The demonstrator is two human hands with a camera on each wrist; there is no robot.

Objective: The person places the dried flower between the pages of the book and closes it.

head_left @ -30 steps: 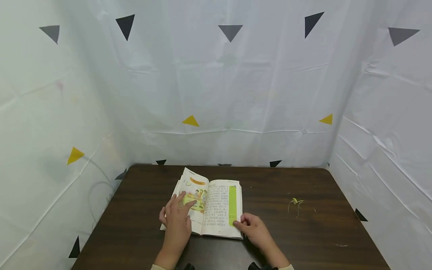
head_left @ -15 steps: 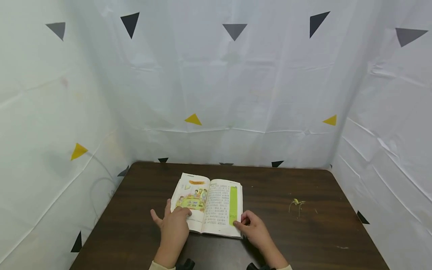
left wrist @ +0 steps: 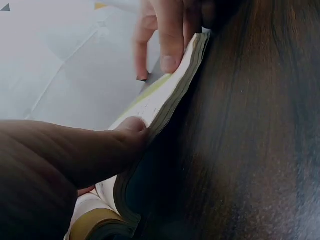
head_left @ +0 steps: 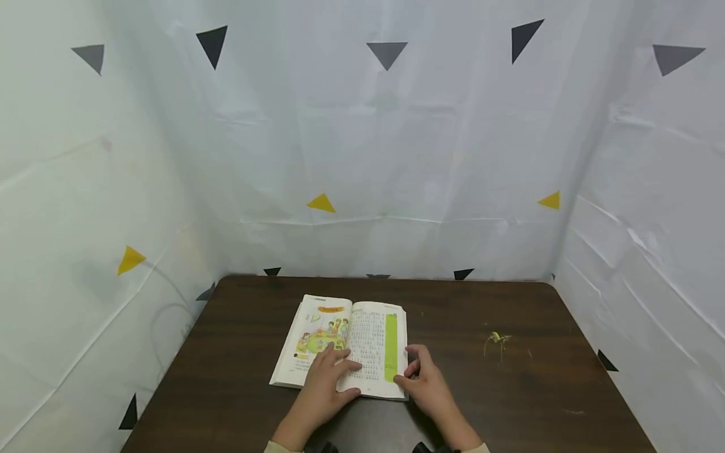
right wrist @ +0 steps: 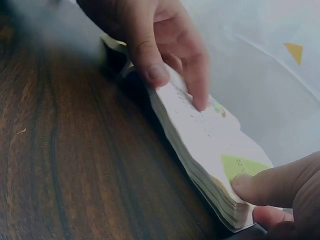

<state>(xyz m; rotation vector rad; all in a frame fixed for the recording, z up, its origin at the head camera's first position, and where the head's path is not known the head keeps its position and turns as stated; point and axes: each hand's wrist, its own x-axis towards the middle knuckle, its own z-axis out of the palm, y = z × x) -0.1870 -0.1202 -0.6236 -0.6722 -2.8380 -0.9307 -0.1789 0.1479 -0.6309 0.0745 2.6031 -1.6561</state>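
An open book (head_left: 368, 340) lies on the dark wooden table, a coloured picture on its left page and lines of print beside a green strip on its right page. My left hand (head_left: 321, 389) rests over the lower middle of the book, fingers spread across the gutter onto the right page. In the left wrist view its thumb (left wrist: 127, 131) lies at the bottom edge of the pages. My right hand (head_left: 428, 385) pinches the book's lower right corner. Its thumb (right wrist: 250, 186) is on top by the green strip, with a finger under the edge.
Some thin yellow-green sprout-like scraps (head_left: 496, 338) lie on the table (head_left: 538, 390) right of the book. White sheeting (head_left: 442, 138) with black, grey and yellow triangles hangs behind and at both sides.
My left hand has swept from the left page, out past its left side, then right to the book's middle. The left page now lies flatter. My right hand keeps its place at the corner.
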